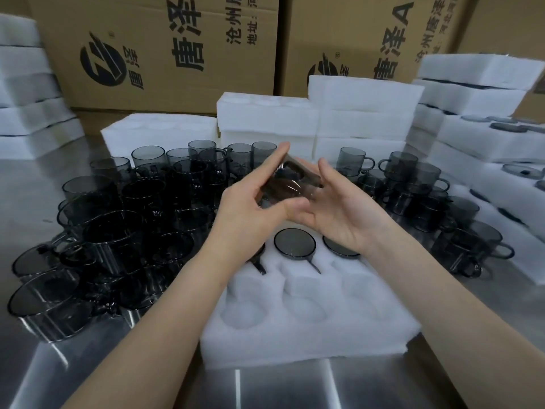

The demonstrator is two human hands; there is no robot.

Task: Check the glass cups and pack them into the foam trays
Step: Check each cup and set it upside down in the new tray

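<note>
A smoky grey glass cup point(290, 184) is held tilted on its side above the table, between both hands. My left hand point(253, 202) grips it from the left, index finger along its rim and thumb under it. My right hand point(333, 211) cradles its other end with fingers spread. Below them lies a white foam tray point(309, 314) with round pockets; its far row holds cups point(295, 242) set upside down, its near row shows bare pockets. Several loose grey cups point(124, 219) crowd the metal table at the left, and more cups point(421, 184) stand at the right.
Stacks of white foam trays point(365, 113) rise behind the cups, with more stacks at the far left point(26, 84) and right point(477, 95), some holding cups. Printed cardboard boxes point(165, 45) wall off the back. The steel table point(295, 385) edge is near me.
</note>
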